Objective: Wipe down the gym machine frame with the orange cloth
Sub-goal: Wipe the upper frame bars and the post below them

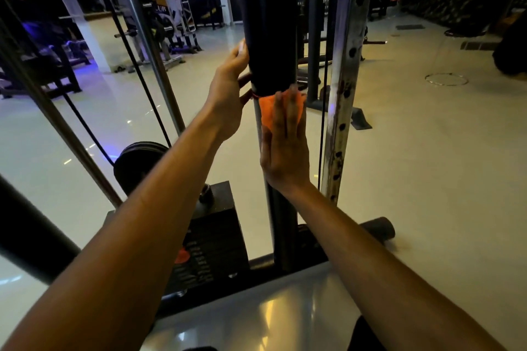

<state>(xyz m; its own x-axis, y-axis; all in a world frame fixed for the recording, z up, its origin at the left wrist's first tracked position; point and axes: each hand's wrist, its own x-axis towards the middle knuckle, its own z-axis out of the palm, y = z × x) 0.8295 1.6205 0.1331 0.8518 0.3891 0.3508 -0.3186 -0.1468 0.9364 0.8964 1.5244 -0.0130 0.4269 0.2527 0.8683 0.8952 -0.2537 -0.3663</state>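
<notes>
seemingly midway, the right hand (285,148), fingers flat, is pressing the orange cloth (268,111) against the upright post (281,222) while the left hand (229,94) is curling round the black padded sleeve (269,23), leaving the lower post and perforated rail (346,80) seemingly unwiped.

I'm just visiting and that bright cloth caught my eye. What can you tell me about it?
The orange cloth looks like soft, thin fabric, bunched flat against the machine's upright post, just under its black padded sleeve. The right hand presses it there with straight fingers, covering most of it. The left hand grips the sleeve beside it.
</notes>
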